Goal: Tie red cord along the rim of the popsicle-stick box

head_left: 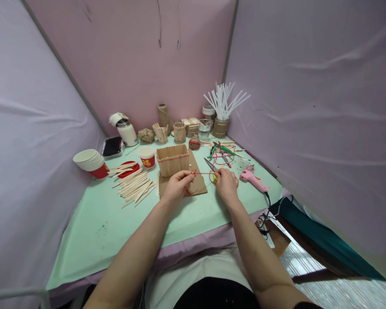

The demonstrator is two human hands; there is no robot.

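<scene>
Between my two hands a thin red string [203, 173] runs nearly straight, with a small loop at the left fingertips. My left hand [179, 183] is closed in a pinch on it, in front of the stick box [173, 160], which has red string round its upper edge. Closed on the string's other end is my right hand [226, 182]. A pair of scissors [209, 164] with yellow handles shows at the right fingertips, partly covered; I cannot tell if they are held or lying. Beneath the left hand is a cardboard piece [200, 185], with a red string end over it.
Wooden sticks [135, 187] lie left, near a paper cup [147, 158] and stacked cups [91, 163]. Right are a pink glue gun [254, 179] with its cord and green-handled pliers [217, 148]. A red string ball [194, 143], water glass [205, 129] and jars stand behind.
</scene>
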